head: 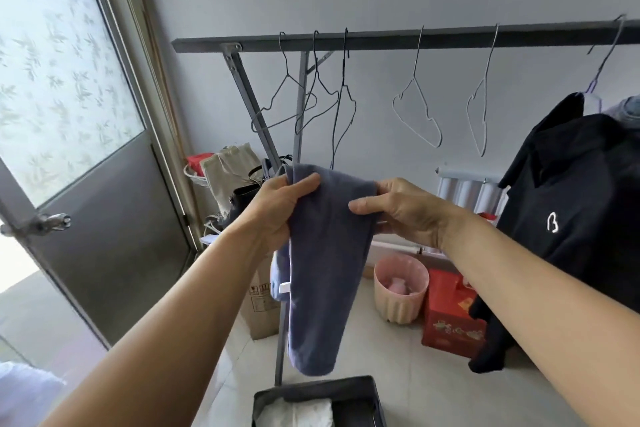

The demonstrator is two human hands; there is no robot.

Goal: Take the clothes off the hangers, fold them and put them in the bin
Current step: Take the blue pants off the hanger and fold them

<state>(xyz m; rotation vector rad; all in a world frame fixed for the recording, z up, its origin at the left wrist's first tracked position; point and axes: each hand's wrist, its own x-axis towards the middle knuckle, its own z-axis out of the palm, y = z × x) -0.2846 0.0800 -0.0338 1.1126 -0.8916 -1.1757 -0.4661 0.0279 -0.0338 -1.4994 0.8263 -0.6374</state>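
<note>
So we've got both arms stretched out in front of us, bare forearms coming up from the bottom corners. Starting on the left, there's the door (86,156) with its frosted leaf-pattern glass and metal handle. Our left hand (282,204) is raised in front of the rack, thumb lying across the front of the blue-grey cloth (322,270) and fingers curled behind its top left corner, so that grip is clamped on the fabric. The cloth hangs folded lengthwise, drooping straight down from our hands, with a small white tag sticking out on its left edge. Directly under it on the floor sits the dark bin (318,399), something white already lying inside.

Our right hand (401,211) pinches the cloth's top right corner, thumb in front pointing left, fingers tucked behind.

Above, the grey rail (398,36) carries five bare wire hangers (417,107). Behind the cloth there's a cardboard box (258,305) with small printed marks we can't read, then a pink basket (400,291) and a red box (450,319) with gold print too blurry to make out. Far right, a black shirt (575,218) hangs on a hanger, with a white "B" on the chest.
</note>
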